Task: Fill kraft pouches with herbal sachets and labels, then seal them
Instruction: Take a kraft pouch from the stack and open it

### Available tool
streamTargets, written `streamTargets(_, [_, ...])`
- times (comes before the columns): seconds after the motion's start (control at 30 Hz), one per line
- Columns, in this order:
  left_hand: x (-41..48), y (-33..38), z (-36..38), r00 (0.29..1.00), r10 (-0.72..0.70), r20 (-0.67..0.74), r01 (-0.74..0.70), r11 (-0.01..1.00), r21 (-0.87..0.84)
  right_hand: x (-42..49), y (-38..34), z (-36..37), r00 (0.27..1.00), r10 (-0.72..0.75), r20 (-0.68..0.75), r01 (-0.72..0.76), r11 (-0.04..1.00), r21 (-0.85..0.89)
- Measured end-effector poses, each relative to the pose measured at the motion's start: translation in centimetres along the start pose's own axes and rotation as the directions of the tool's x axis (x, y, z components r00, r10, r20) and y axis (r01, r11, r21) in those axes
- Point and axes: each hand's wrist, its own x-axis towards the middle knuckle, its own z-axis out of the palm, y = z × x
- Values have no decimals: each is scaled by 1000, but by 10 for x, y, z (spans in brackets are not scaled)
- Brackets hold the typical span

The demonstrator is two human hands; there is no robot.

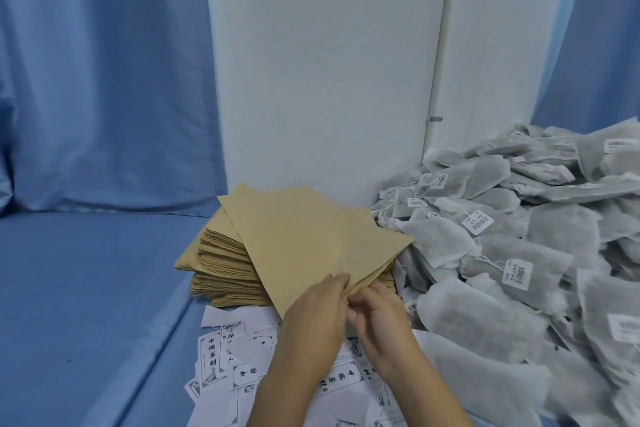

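A flat kraft pouch (pixel 311 236) lies tilted on top of a thick stack of kraft pouches (pixel 221 267) at the centre. My left hand (pixel 317 315) and my right hand (pixel 381 319) meet at the pouch's near edge, and both pinch it with their fingertips. Below the hands, white printed labels (pixel 221 357) lie scattered in a loose heap. A large pile of grey herbal sachets (pixel 519 246) with small barcode tags fills the right side.
Blue cloth (pixel 86 288) covers the work surface on the left and hangs behind it. A white wall panel (pixel 329 80) stands straight behind the stack. The sachet pile reaches the right frame edge.
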Motion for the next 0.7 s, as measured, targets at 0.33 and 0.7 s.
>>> streamTargets(0.33, [-15, 39, 0, 991, 29, -132, -6, 986, 169, -8, 0, 0, 989, -29, -142, 4, 985, -171])
streamTargets(0.7, [-23, 32, 7, 986, 38, -161, -5, 980, 199, -13, 2, -1, 985, -77, -156, 32, 962, -271])
